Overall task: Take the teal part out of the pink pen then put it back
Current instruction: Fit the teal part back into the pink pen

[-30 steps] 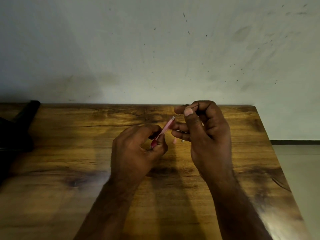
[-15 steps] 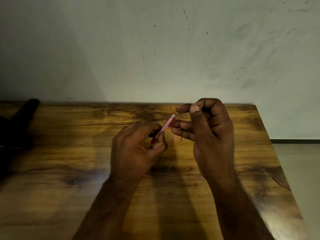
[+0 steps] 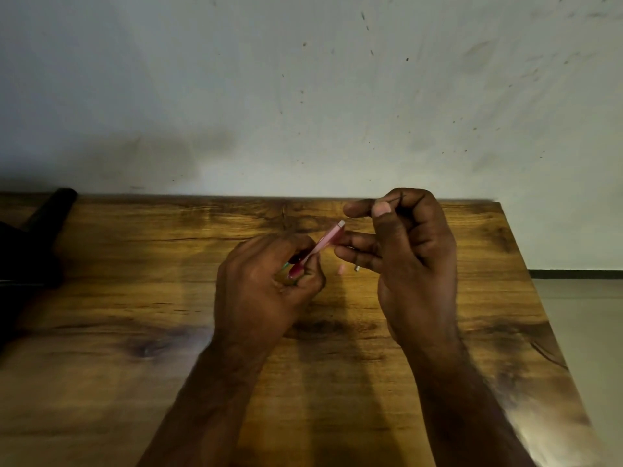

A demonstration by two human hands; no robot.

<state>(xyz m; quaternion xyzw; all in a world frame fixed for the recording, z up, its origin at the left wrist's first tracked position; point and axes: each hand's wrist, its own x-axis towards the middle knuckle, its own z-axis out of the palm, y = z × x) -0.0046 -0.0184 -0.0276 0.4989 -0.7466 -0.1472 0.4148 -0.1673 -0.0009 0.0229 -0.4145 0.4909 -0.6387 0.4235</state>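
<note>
Left hand [image 3: 266,284] is pinched around the pink pen [image 3: 323,242], a light, slick thing; grip low. Right hand [image 3: 409,251] is curled; can't tell what it holds.

Bench [image 3: 135,298]: wood-grain surface with dark knots and streaks, smooth and semi-glossy, with a bright sheen near its right edge. Pink pen [image 3: 325,242]: smooth, plastic-looking barrel, slightly glossy, paler at its far tip; a thin teal sliver [image 3: 286,265] shows at its near end, its material unclear. Small item [image 3: 357,268] near the bench's middle: shiny, metal-like. Wall [image 3: 303,96] behind the far edge: matt, painted, scuffed and speckled. Dark object [image 3: 30,251] at the left edge: matt black, material indistinct.
</note>
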